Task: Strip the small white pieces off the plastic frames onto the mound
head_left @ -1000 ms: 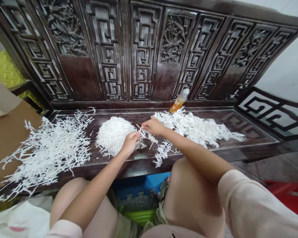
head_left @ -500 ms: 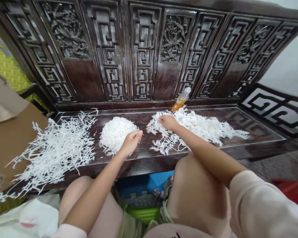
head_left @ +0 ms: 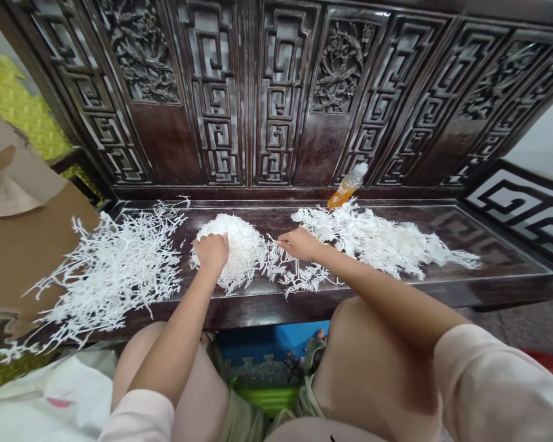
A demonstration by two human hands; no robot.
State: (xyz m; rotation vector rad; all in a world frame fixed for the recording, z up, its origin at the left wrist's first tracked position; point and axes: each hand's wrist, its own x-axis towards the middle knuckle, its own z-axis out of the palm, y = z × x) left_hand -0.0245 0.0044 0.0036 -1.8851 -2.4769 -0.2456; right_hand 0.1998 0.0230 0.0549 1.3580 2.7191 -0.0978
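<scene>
Touching two of three white shred heaps (head_left: 244, 252): left hand (head_left: 211, 253), right hand (head_left: 299, 244).

This looks like a home sitting room, with a carved dark-wood settee (head_left: 276, 98), fretwork armrest (head_left: 516, 209) and tiled floor (head_left: 525, 325).

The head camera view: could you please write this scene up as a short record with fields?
Left hand: resting on a rounded heap of white branching strands
Right hand: touching a looser spread of strands
Farther left: a wide pile of strands
Surface: seat of a carved dark wooden bench
Behind the strands: a bottle of orange drink
</scene>
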